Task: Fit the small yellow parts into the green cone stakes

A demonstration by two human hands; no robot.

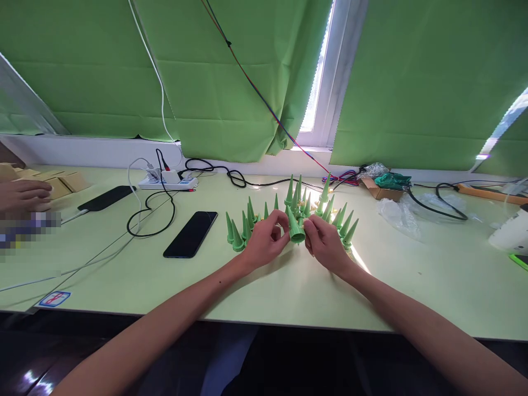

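A hollow green plastic cone [296,232] is held tilted above the table, its round open end facing me and its tip pointing away. My left hand [267,240] pinches the cone's left side between thumb and forefinger. Close against its right side, my right hand [325,242] is closed, fingertips pressed together. What those fingers grip is too small to make out. Around and behind both hands, several more green cones stand upright, some at the left [237,236] and others at the right [349,234].
A black phone [190,235] lies left of my hands. Farther left are a power strip [169,182], cables, a black slab [107,198] and another person's hand [28,195] beside yellowish blocks [68,180]. At the back right sit a cardboard box [381,190] and clear plastic wrap [398,217].
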